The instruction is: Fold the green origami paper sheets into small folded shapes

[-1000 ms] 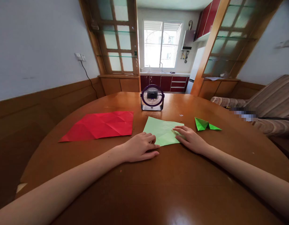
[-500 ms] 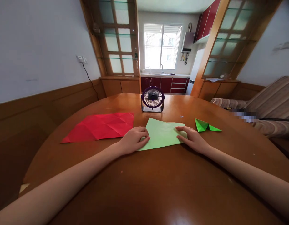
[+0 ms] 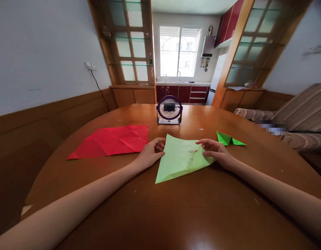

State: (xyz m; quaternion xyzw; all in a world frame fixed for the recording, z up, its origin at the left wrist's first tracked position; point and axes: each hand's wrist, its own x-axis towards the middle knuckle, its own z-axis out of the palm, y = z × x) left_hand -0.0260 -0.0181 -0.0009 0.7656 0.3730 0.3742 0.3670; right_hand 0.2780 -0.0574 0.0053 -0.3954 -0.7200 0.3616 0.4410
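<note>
A light green sheet of paper (image 3: 179, 152) lies between my hands, its right part lifted and bent over, with a small red spot showing by the fold. My left hand (image 3: 151, 152) grips the sheet's left edge between thumb and curled fingers. At the right side my right hand (image 3: 215, 151) pinches the raised part of the paper. To the left of my left hand lies a creased red sheet of paper (image 3: 113, 139). Just beyond my right hand rests a folded bright green paper piece (image 3: 226, 139) with pointed ends.
A small purple desk fan (image 3: 169, 109) stands on the wooden table (image 3: 160, 215), behind the light green sheet. A tiny pale scrap (image 3: 201, 129) lies to the fan's right. A striped sofa (image 3: 306, 114) is at the far right.
The light green sheet has come up off the table on its right and its lower left corner has swung nearer to me. My right hand now pinches the bent paper.
</note>
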